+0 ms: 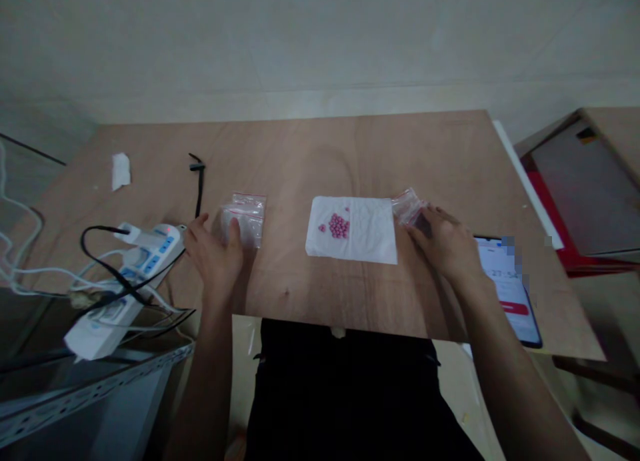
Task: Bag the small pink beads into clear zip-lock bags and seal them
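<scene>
The left hand (215, 257) is spread wide; the right hand (445, 237) hides part of a see-through bag (407, 205). I can't tell if it's pinching.

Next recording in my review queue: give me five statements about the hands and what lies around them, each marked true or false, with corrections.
1. The small round pink beads lie on the right half of the white rectangular sheet. False: they lie on its left half.
2. The bare right hand is at a small crumpled clear plastic bag by the sheet's right edge. True.
3. The bare left hand holds the black-edged smartphone with a lit screen. False: the phone lies on the table, beside the right forearm.
4. Flat clear plastic bags lie between the left hand and the sheet. True.
5. The long white power strip has no cables by it. False: black and white cables cross it.
</scene>
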The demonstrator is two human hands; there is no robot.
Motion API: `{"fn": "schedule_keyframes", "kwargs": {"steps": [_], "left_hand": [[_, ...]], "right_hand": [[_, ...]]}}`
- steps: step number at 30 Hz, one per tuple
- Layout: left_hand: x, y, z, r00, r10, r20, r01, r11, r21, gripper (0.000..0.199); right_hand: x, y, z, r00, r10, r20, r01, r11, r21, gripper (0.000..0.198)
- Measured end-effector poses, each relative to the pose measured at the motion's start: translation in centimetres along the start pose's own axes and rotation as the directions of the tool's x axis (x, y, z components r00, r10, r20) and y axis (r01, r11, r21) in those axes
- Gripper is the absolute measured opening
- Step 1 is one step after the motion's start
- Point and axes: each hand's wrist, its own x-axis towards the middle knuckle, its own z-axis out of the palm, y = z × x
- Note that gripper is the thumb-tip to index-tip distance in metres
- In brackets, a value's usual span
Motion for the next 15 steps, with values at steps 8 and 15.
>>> {"fn": "schedule_keyframes", "kwargs": {"steps": [8,15], "left_hand": [[-1.5,1.3,-1.2,0.958,0.198,-0.207,-0.225,0.967,-0.117,0.032],[-4.7,4.6,-1.1,0.962,0.216,-0.169,-0.266,0.883,-0.387,0.022]], "right_hand": [[0.4,-1.4,-0.7,0.992,0.127,-0.025,-0.129,0.984,-0.126,0.029],[0.2,-0.2,-2.8,0.921,0.312,-0.234,-0.234,0.922,0.31,0.028]]}}
